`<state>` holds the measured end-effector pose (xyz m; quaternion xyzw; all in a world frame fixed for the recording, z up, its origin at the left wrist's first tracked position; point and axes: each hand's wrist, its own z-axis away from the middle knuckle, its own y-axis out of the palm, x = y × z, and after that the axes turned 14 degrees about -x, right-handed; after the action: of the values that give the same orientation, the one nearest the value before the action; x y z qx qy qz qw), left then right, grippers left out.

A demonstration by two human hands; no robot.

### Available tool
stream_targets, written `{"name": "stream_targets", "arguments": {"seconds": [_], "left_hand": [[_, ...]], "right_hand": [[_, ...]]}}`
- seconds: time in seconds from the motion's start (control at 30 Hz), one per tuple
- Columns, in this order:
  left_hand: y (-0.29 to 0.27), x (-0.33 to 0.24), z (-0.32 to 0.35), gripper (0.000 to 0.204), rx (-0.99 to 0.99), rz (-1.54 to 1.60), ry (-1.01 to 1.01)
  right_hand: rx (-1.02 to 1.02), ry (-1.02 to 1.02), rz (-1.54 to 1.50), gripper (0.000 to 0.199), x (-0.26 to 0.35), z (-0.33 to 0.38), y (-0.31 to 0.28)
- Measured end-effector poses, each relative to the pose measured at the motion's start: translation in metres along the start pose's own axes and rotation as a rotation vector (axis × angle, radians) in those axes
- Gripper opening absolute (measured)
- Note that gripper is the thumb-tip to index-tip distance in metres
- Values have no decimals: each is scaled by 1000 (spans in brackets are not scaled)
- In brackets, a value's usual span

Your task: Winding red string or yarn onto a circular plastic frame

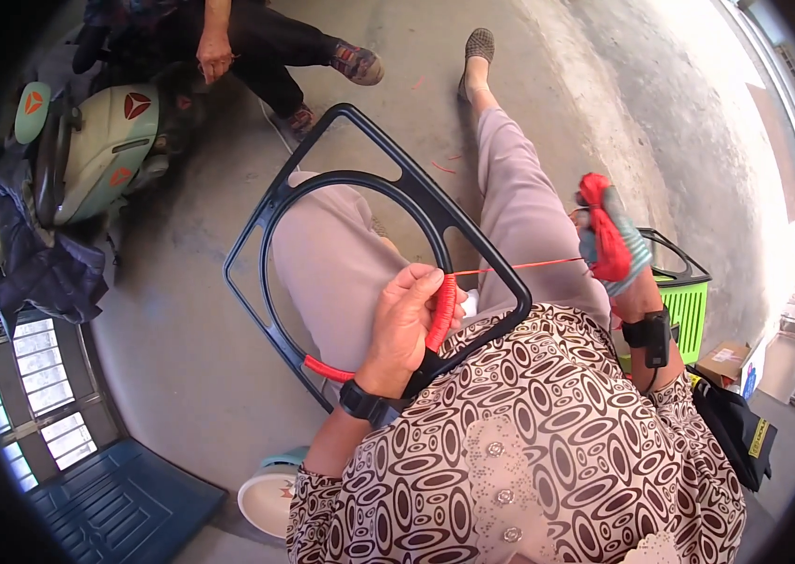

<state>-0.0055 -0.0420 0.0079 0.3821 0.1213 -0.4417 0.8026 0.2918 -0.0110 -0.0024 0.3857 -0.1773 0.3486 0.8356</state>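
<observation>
Across my lap lies a black frame [371, 136] with a round inner ring and angular outer bars. Red cord is coiled tightly round part of the ring, as a wrapped section [441, 318] beside my fingers and another wrapped section [327, 368] lower left. My left hand [402, 320] grips the ring, its thumb and fingertips pressed on the end of the coil. From there a thin red strand [529, 265] runs taut to my right hand [635, 246], which wears a striped grey-green glove, slightly blurred. That hand is closed on a bundle of red cord [609, 235].
Another person's hand [216, 58] hangs at the upper left, near a pale green scooter [101, 155]. Beyond my right arm stand a green slatted basket [689, 315], a cardboard box [723, 361] and a black bag [740, 434]. A white basin [267, 498] is at lower left; red scraps [444, 169] dot the floor.
</observation>
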Motion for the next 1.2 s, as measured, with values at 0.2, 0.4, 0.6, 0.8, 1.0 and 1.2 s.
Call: {"name": "stream_targets", "arguments": {"seconds": [0.2,0.4,0.6,0.8,1.0,1.2], "left_hand": [[-4,-10,-5,9,12,-98,20],[-2,-5,-4,10,10,-129,51],[-11,1,-3,11,53,-136,4],[-14,5,-4,15,27,-93,5],[-18,8,-10,19,-14,-81,-7],[-18,1,-15,18,-37,-49,-5]], "right_hand": [[-4,55,444,65,-32,1,39],[115,-43,700,48,-39,-1,46],[-43,161,562,27,-45,-31,30],[24,-446,1071,21,-65,-14,51],[-22,-262,915,24,-66,-36,33],[20,-252,892,25,-65,-40,38]]}}
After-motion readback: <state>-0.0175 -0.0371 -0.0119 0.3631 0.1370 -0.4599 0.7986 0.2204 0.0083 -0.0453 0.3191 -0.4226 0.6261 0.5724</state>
